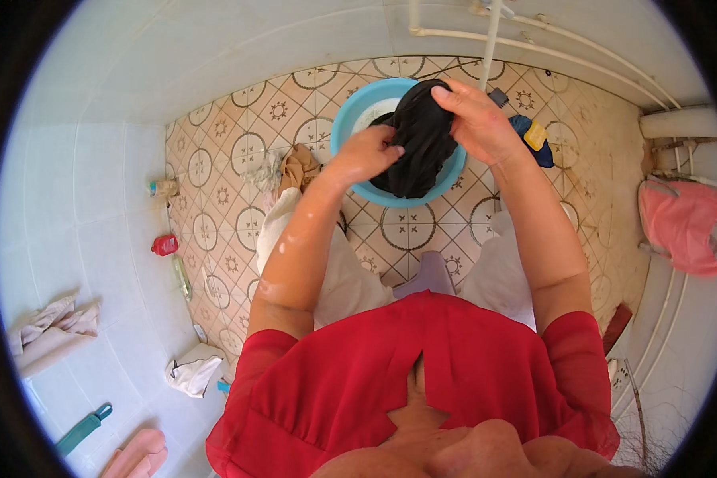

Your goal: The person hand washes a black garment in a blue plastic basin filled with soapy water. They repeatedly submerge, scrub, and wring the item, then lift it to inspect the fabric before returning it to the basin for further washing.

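Note:
A black cloth garment is bunched up over a light blue basin, part of it hanging down inside. My right hand grips its upper right edge, thumb on the near side and the other fingers behind the fabric. At the garment's left side, my left hand pinches a fold with its fingers curled in. Whitish, sudsy water shows at the basin's far left. Flecks of foam cling to my left forearm. The garment's exact kind cannot be made out.
Brown cloth lies on the patterned tile floor, left of the basin. A dark blue and yellow item is to its right, near a white vertical pipe. Along the left wall stand a red container and a clear bottle.

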The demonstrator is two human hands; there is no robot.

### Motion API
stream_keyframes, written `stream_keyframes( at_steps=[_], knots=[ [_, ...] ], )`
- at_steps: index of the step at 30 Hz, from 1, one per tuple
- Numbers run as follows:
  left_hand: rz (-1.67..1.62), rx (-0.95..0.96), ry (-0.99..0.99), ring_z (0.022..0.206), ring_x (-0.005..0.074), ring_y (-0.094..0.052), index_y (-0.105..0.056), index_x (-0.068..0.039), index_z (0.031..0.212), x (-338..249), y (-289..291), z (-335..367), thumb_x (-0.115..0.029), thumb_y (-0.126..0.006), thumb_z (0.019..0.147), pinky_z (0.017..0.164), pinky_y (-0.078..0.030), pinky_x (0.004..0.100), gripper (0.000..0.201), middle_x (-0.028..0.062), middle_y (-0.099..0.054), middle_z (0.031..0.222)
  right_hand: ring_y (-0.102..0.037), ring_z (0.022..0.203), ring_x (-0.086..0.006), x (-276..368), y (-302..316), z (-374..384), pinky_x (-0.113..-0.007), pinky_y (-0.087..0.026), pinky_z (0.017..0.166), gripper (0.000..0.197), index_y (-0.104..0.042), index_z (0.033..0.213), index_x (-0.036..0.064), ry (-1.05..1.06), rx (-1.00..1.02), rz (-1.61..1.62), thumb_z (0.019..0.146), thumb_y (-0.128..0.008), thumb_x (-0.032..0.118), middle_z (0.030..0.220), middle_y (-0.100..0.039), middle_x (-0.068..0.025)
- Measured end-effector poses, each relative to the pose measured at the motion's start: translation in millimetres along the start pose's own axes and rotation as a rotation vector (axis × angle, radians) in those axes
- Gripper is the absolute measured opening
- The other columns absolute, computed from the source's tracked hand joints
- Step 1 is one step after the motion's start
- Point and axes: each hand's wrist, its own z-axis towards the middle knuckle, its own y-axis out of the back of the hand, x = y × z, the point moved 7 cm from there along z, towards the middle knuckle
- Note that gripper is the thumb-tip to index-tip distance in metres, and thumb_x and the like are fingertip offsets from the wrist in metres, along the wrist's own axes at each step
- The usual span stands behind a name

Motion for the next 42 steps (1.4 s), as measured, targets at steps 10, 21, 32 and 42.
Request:
stream_keyframes(
  at_steps=[10, 21, 32, 42],
  knots=[
    [0.022, -0.018, 0.066, 0.091, 0.0384, -0.058, -0.060, 0.005, 0.093, 57, -36, 22, -0.014, -0.059, 0.077, 0.078, -0.045, 0.0413, 0.025, 0.0251, -0.061, 0.091, -0.058, 0.085, -0.0121, 14, -2, -1, -0.028, -0.047, 0.076, 0.025, -0.055, 0.099, 0.0003, 0.071, 0.076, 0.172, 0.090, -0.056, 0.023, 0.091, -0.059, -0.0040],
    [-1.193, -0.072, -0.029, 0.092, 0.0210, -0.060, -0.056, 0.003, 0.107, -4, 41, -13, -0.026, -0.050, 0.091, 0.083, -0.048, 0.0365, 0.033, 0.0114, -0.063, 0.102, -0.057, 0.093, -0.0369, -7, 30, 4, -0.041, -0.046, 0.082, 0.038, -0.060, 0.098, -0.0026, 0.096, -0.258, -1.564, 0.079, -0.063, 0.030, 0.096, -0.061, -0.0229],
    [-1.596, -0.215, -0.070, 0.086, 0.0242, -0.061, -0.057, 0.000, 0.094, -7, 57, -7, -0.024, -0.052, 0.091, 0.078, -0.048, 0.0354, 0.025, 0.0122, -0.064, 0.092, -0.058, 0.086, -0.0327, -76, 18, 18, -0.040, -0.045, 0.075, 0.028, -0.061, 0.090, -0.0014, -0.055, 0.107, -1.471, 0.079, -0.060, 0.025, 0.086, -0.061, -0.0186],
    [0.499, -0.221, 0.182, 0.080, 0.0376, -0.059, -0.057, 0.004, 0.086, 6, 45, -15, -0.033, -0.056, 0.083, 0.073, -0.047, 0.0441, 0.037, 0.0234, -0.061, 0.082, -0.055, 0.085, -0.0148, -12, 11, 4, -0.028, -0.043, 0.078, 0.025, -0.059, 0.098, -0.0020, -0.050, -0.033, -0.161, 0.084, -0.052, 0.018, 0.090, -0.062, -0.0049]
  ],
)
